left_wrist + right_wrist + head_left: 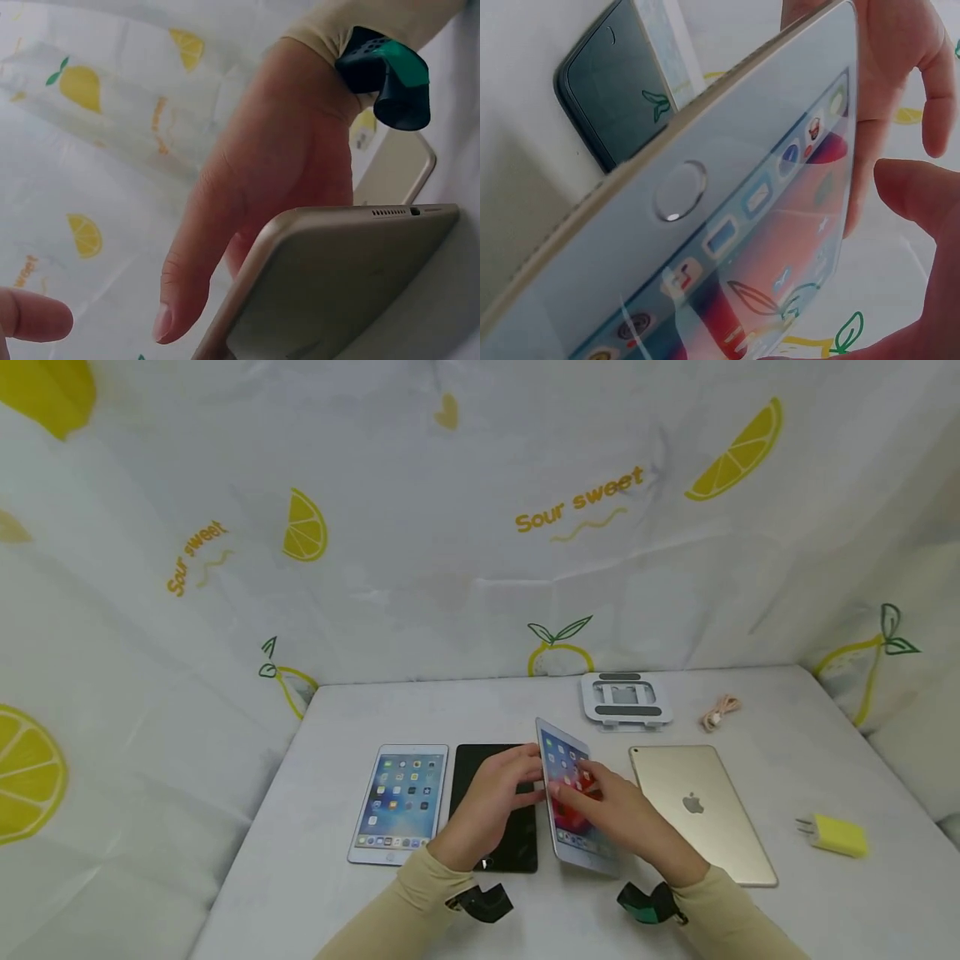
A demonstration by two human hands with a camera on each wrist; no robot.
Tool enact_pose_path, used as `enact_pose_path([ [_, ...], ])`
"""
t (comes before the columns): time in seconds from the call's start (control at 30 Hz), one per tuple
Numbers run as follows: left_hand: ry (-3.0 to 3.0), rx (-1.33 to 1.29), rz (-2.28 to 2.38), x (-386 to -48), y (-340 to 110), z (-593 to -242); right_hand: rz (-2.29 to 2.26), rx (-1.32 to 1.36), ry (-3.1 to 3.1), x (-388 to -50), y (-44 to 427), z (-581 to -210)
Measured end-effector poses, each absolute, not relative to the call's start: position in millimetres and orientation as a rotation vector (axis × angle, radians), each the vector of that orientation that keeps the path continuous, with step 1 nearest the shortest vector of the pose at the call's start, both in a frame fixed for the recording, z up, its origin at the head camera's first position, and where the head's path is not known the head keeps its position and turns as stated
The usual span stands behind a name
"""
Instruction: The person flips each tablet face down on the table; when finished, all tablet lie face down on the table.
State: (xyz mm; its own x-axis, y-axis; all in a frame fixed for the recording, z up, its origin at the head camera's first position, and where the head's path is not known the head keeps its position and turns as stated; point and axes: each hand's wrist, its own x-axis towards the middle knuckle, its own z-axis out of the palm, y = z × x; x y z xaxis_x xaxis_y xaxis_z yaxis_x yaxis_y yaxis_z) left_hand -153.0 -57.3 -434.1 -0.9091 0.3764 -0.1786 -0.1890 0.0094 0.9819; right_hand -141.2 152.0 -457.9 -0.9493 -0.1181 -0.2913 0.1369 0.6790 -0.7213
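Note:
A white-fronted tablet (564, 827) stands steeply tilted between my hands, its lit screen facing right and its lower long edge near the table. Its gold-toned back (337, 277) fills the bottom of the left wrist view. At the upper left edge and back is my left hand (491, 806), its fingers extended; its thumb (937, 112) stays apart from the tablet. In front of the screen is my right hand (633, 814), thumb tip close to the left edge; its other fingers are partly hidden. A dark tablet (517, 852) lies beneath my left hand.
A smaller lit white tablet (401, 806) lies at the left. To the right, a gold tablet (697, 827) lies face down. A white folding stand (627, 710) and a coiled cable (718, 714) are at the back. A yellow charger (838, 835) lies far right.

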Motion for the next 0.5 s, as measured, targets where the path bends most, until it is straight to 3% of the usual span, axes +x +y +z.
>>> enact_pose_path([
  [0.5,1.895,0.227,1.976,-151.4,-59.1,-431.6,-1.237,0.003,2.519,-138.5,149.9,-457.0],
])
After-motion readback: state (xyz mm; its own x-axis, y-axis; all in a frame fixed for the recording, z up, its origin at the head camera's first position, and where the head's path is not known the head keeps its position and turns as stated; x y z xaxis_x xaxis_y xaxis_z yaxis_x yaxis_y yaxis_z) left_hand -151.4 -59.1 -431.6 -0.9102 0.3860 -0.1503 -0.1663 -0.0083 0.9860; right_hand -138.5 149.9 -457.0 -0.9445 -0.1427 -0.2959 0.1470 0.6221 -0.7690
